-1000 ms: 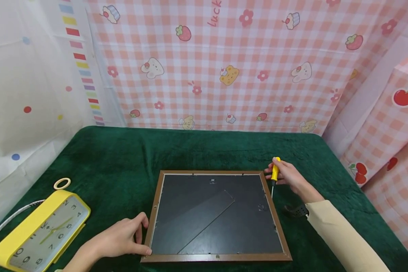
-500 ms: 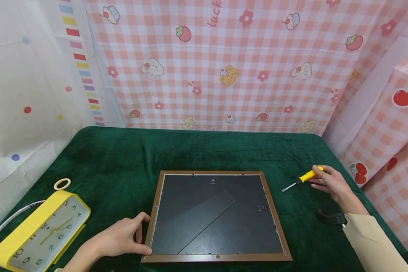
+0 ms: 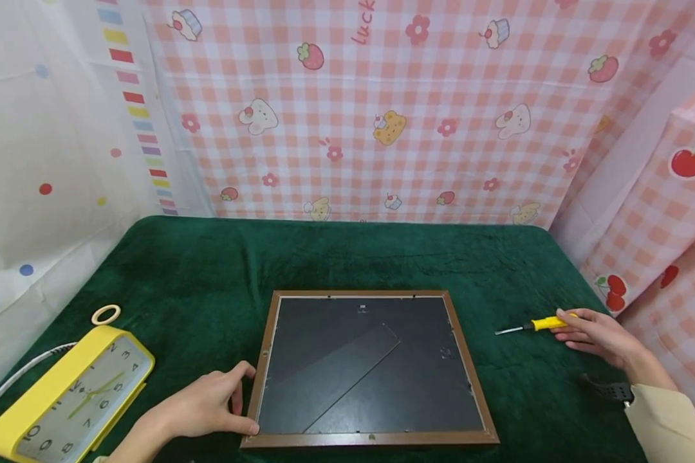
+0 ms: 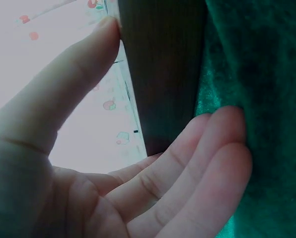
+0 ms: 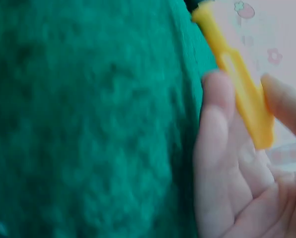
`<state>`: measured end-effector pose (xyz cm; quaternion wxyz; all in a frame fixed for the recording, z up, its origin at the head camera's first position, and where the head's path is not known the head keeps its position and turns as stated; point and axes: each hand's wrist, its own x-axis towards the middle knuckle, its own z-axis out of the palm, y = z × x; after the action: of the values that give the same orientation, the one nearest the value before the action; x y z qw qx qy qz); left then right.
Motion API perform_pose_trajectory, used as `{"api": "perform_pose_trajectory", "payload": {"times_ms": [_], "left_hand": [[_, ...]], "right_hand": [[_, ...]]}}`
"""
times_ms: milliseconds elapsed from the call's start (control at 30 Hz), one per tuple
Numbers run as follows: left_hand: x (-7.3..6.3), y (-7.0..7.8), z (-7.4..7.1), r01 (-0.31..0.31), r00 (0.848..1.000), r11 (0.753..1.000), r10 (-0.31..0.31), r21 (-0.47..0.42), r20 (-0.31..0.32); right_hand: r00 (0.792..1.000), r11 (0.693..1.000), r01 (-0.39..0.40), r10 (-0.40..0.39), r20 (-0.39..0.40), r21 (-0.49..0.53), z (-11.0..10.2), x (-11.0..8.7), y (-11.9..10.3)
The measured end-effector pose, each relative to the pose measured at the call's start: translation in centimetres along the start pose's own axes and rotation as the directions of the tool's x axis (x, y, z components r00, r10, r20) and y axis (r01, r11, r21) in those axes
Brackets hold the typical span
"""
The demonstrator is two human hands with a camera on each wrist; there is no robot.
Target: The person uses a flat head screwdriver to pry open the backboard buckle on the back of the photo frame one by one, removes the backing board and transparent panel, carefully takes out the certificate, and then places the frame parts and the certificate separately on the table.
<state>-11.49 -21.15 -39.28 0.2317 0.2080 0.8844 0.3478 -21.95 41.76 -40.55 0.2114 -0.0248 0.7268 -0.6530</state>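
A brown picture frame [image 3: 370,440] lies face down on the green cloth, its dark backing board [image 3: 347,366] showing upward. At its near left corner my left hand [image 3: 205,405] holds the edge; in the left wrist view the thumb presses the upper face while the fingers [image 4: 187,168] lie along the outer side. Well to the right of the frame, my right hand [image 3: 599,337] pinches the yellow handle of a screwdriver [image 3: 547,323] between thumb and fingers. Its metal shaft points left, over the cloth. The right wrist view shows the yellow handle [image 5: 245,89] blurred.
On the left stands a yellow clock [image 3: 64,392], tilted, with a pale ring [image 3: 105,314] behind it and a white cable [image 3: 23,373] beside it. Green cloth [image 3: 208,270] covers the table. A pink checked curtain [image 3: 347,116] hangs behind.
My right hand has carried the screwdriver away from the frame's right edge, out to the right and slightly nearer, its shaft swinging from downward to leftward. My left hand and the frame have stayed put.
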Motion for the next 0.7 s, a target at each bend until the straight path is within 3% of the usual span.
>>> {"api": "perform_pose_trajectory", "payload": {"times_ms": [233, 467, 567, 700], "left_hand": [[0.0, 0.1, 0.0, -0.001, 1.0, 1.0, 0.001, 0.0, 0.0], [0.0, 0.2, 0.0, 0.011, 1.0, 1.0, -0.011, 0.001, 0.005], [0.0, 0.2, -0.1, 0.011, 1.0, 1.0, -0.011, 0.0, 0.005], [0.0, 0.2, -0.1, 0.011, 1.0, 1.0, -0.011, 0.006, 0.006]], "right_hand": [[0.986, 0.992, -0.075, 0.058, 0.159, 0.103, -1.0, -0.3, 0.2], [0.94, 0.984, -0.127, 0.08, 0.332, 0.123, -1.0, -0.4, 1.0], [0.932, 0.987, -0.144, 0.111, 0.344, 0.074, -0.9, -0.4, 1.3], [0.935, 0.985, -0.154, 0.173, 0.309, -0.083, -0.8, -0.7, 1.2]]}}
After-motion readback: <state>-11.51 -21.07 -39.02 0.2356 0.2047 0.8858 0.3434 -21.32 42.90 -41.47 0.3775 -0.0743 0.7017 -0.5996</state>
